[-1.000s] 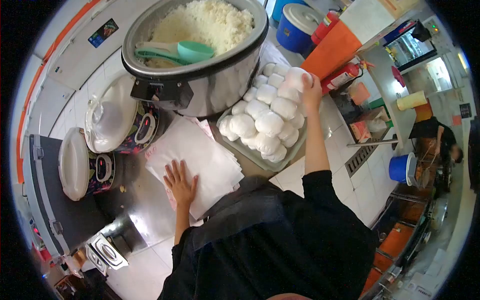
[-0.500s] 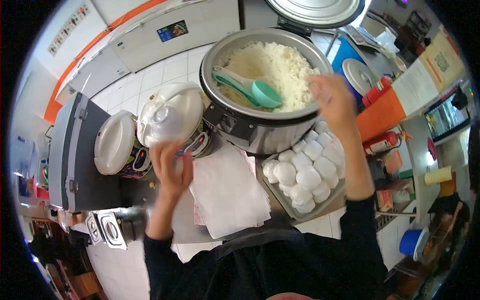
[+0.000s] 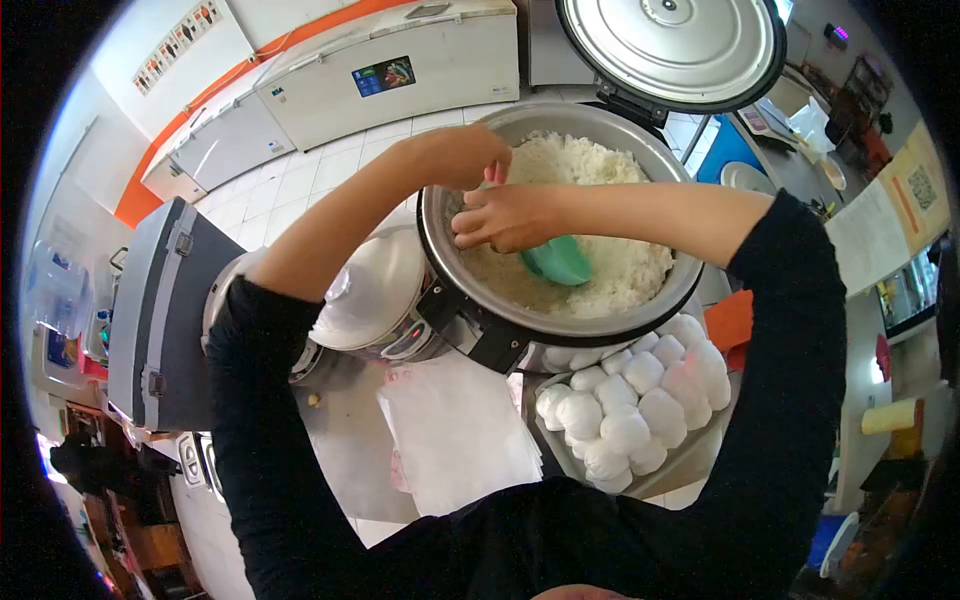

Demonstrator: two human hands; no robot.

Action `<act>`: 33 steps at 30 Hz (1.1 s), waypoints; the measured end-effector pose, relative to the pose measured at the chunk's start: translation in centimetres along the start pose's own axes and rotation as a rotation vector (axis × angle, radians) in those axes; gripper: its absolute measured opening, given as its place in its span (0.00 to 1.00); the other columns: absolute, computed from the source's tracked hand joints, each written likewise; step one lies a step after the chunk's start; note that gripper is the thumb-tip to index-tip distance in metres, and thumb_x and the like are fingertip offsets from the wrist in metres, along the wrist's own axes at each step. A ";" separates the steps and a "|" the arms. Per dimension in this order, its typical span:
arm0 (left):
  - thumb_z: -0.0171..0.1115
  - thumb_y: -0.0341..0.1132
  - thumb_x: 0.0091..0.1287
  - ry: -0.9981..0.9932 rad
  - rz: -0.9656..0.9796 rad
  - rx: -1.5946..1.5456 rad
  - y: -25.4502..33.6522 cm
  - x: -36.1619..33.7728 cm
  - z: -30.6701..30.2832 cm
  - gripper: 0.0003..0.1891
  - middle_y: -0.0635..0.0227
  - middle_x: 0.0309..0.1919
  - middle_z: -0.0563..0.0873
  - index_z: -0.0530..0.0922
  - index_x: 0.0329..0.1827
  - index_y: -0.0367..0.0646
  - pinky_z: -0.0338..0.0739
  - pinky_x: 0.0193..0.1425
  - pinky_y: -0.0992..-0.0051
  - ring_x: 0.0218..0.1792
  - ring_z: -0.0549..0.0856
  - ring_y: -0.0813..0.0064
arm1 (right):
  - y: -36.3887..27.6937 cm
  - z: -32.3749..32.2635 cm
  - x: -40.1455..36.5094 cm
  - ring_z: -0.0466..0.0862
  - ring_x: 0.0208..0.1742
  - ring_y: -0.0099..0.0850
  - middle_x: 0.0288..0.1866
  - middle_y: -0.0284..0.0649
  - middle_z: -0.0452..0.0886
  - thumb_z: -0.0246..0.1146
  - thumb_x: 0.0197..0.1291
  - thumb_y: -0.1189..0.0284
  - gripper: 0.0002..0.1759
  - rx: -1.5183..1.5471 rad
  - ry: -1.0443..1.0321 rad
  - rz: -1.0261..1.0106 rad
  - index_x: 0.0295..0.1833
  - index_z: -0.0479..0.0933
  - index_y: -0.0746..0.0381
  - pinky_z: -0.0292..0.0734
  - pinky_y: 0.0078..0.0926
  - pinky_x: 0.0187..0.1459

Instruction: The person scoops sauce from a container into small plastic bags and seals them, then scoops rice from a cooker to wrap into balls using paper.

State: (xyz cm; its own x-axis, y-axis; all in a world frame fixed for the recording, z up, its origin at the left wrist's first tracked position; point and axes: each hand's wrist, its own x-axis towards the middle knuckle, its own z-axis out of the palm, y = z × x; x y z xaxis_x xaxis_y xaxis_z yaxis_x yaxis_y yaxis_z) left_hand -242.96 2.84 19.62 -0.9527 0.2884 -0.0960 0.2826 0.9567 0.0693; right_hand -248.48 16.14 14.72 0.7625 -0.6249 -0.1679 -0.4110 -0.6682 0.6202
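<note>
White freezers (image 3: 440, 70) and a white tiled floor (image 3: 345, 150) fill the background, with an orange stripe (image 3: 235, 75) along the wall. At the far left, a grey box (image 3: 170, 310) with latches stands upright beside the steel table (image 3: 345, 430). Next come two cookers with white lids: the left one (image 3: 222, 280) is partly hidden by the left sleeve, and the right one (image 3: 375, 295) stands just beside the big pot (image 3: 610, 325). A small yellowish crumb (image 3: 314, 400) lies on the table in front of them. A stack of white paper (image 3: 455, 430) is fanned out nearer the person.

The left hand (image 3: 460, 157) reaches over the pot's left side, its fingers bent downward; whether they pinch anything cannot be told. The right hand (image 3: 510, 216) is just below it, fingers curled inward over the pot; whether they close on a handle cannot be told. The green scoop (image 3: 558, 261) lies on the rice (image 3: 625, 275) in the pot, its bowl showing just below the right hand.

Behind the pot, its round metal lid (image 3: 670, 45) stands open. In front and to the right, white round bundles (image 3: 625, 428) are piled in a tray (image 3: 690, 465). Farther right are an orange panel (image 3: 728, 320), a yellow roll (image 3: 893, 416) and a notice (image 3: 915, 190) with a square code.
</note>
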 end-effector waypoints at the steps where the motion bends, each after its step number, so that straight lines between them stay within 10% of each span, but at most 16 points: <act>1: 0.58 0.24 0.45 -0.087 0.095 -0.078 -0.3 0.5 0.1 0.18 0.59 0.35 0.84 0.80 0.43 0.44 0.76 0.41 0.65 0.37 0.83 0.63 | 0.4 -0.9 -0.5 0.66 0.52 0.25 0.47 0.26 0.72 0.59 0.43 0.64 0.05 0.005 -0.001 -0.008 0.22 0.80 0.48 0.62 0.31 0.50; 6: 0.60 0.28 0.51 -0.378 -0.076 -0.198 0.4 4.3 -0.5 0.23 0.59 0.45 0.82 0.74 0.54 0.44 0.78 0.41 0.66 0.39 0.82 0.65 | -1.9 -3.7 -3.6 0.69 0.50 0.28 0.43 0.29 0.73 0.57 0.46 0.67 0.06 -0.075 -0.456 0.191 0.25 0.80 0.50 0.64 0.33 0.53; 9: 0.60 0.29 0.53 -0.610 -0.100 -0.192 0.3 5.8 0.6 0.25 0.60 0.47 0.82 0.71 0.57 0.45 0.78 0.38 0.66 0.40 0.82 0.66 | -1.4 -1.9 -6.5 0.71 0.49 0.29 0.44 0.31 0.73 0.56 0.48 0.67 0.07 0.132 -0.078 0.338 0.25 0.80 0.49 0.67 0.33 0.52; 22: 0.51 0.21 0.54 -0.480 -0.137 -0.282 -2.7 7.3 0.3 0.21 0.60 0.43 0.83 0.74 0.53 0.38 0.75 0.48 0.69 0.42 0.82 0.70 | -0.1 1.3 -0.1 0.71 0.52 0.26 0.38 0.26 0.78 0.58 0.46 0.65 0.06 -0.111 0.067 -0.002 0.21 0.79 0.46 0.55 0.38 0.60; 25: 0.49 0.21 0.55 -0.395 -0.009 -0.259 -3.3 7.6 0.4 0.18 0.58 0.42 0.83 0.75 0.50 0.34 0.74 0.50 0.69 0.43 0.82 0.69 | 0.0 -3.7 -1.1 0.80 0.40 0.31 0.26 0.34 0.80 0.56 0.50 0.68 0.08 0.018 -0.424 -0.014 0.22 0.79 0.53 0.66 0.39 0.53; 27: 0.50 0.23 0.56 -0.393 0.080 -0.440 -2.4 7.7 -0.3 0.17 0.58 0.43 0.83 0.76 0.49 0.34 0.73 0.52 0.69 0.44 0.81 0.67 | -0.7 -5.9 -2.8 0.81 0.28 0.39 0.19 0.40 0.78 0.54 0.52 0.70 0.08 0.446 -0.618 0.465 0.28 0.77 0.59 0.76 0.39 0.38; 33: 0.58 0.45 0.60 -0.532 0.129 0.355 0.9 7.6 4.7 0.20 0.54 0.41 0.83 0.78 0.49 0.40 0.72 0.53 0.60 0.44 0.81 0.56 | -1.0 -7.4 -10.2 0.82 0.26 0.41 0.23 0.43 0.78 0.55 0.50 0.73 0.11 0.395 -0.585 0.713 0.39 0.72 0.65 0.76 0.34 0.25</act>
State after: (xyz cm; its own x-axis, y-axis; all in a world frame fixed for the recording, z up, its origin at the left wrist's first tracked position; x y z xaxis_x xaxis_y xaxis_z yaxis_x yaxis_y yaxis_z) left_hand -249.39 6.03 14.32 -0.7492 0.2944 -0.5933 0.4973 0.8417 -0.2103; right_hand -252.15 26.22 21.48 -0.0489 -0.9610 -0.2723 -0.8935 -0.0797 0.4419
